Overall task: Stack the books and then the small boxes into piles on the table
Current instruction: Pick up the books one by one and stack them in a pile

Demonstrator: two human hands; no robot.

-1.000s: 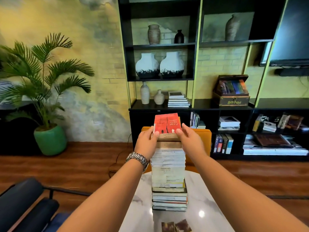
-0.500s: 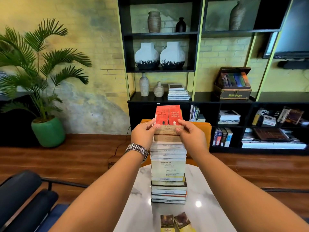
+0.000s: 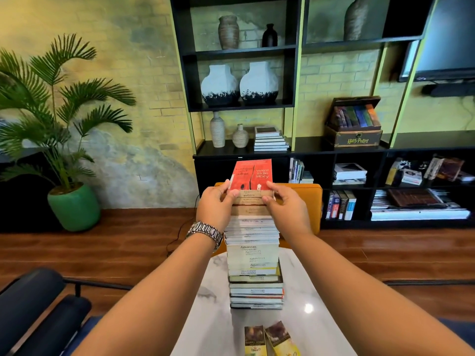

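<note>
A tall pile of books stands on the white marble table. On top lies a red book titled "west side story". My left hand grips the top books at their left edge, with a metal watch on the wrist. At their right edge my right hand grips the same top books. Two small yellow-and-brown boxes lie side by side on the table near the front edge, below the pile.
An orange chair stands behind the table. A black shelf unit with vases, books and a Harry Potter box fills the back wall. A potted palm is at the left. A black armchair sits at lower left.
The view has tilted down, so the two small boxes show more fully. Both hands stay on the top books, squaring them on the pile.
</note>
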